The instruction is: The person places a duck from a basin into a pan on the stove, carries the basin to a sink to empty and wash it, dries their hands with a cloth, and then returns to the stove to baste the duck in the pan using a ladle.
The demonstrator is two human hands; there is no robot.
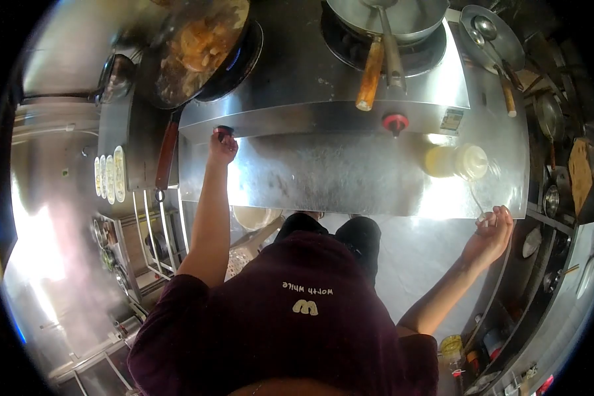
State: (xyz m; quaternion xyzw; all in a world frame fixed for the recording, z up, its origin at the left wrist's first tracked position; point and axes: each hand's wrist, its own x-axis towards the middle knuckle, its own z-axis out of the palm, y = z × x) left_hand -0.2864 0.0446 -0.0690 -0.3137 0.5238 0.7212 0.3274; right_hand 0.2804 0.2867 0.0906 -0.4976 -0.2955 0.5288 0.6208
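My left hand [224, 150] is closed round a stove knob [222, 131] on the front panel of the steel range, at its left end. Past that hand, a wok [211, 86] of browned food pieces in sauce sits tilted on the left burner, where a blue flame shows. My right hand [494, 228] is at the range's front right corner, its fingers curled together. A thin pale strip runs from its fingertips toward a squeeze bottle [471, 162] of yellowish liquid; I cannot tell what the fingers hold.
A second wok [402, 23] on the right burner holds a ladle [391, 53] and a wooden-handled tool [371, 72]. A red knob [395, 123] juts from the front panel. At the right are a metal bowl [508, 46] with utensils and crowded shelves. Narrow oval dishes [119, 175] stand at the left.
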